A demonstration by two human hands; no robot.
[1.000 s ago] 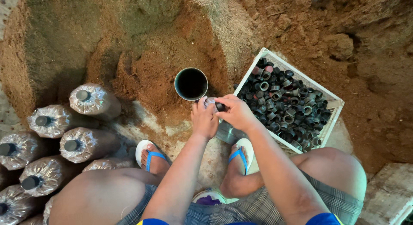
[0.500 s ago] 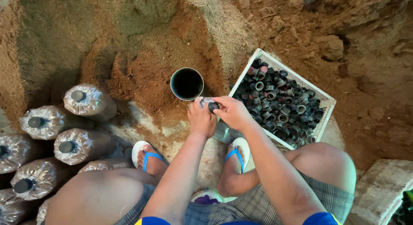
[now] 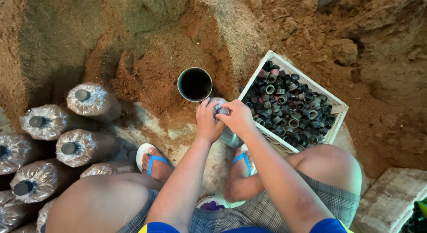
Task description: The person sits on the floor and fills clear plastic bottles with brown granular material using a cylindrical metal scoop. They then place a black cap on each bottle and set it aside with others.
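the round tube (image 3: 195, 84) stands upright in the sawdust heap (image 3: 147, 68), straight ahead of the person. just nearer than it, both hands meet over a filled plastic bag (image 3: 229, 136): the left hand (image 3: 208, 121) on its left side, the right hand (image 3: 239, 118) on its right, touching each other. the crate (image 3: 336, 121) sits to the right of the hands, just beside them, with a pile of rings (image 3: 289, 109) inside it. the bag stands between the two sandalled feet (image 3: 153, 159). to the far left, a row of stacked bags (image 3: 66, 144) lies on its side, necks turned toward the heap. a block (image 3: 391, 202) rests at the lower right, beyond the right knee.
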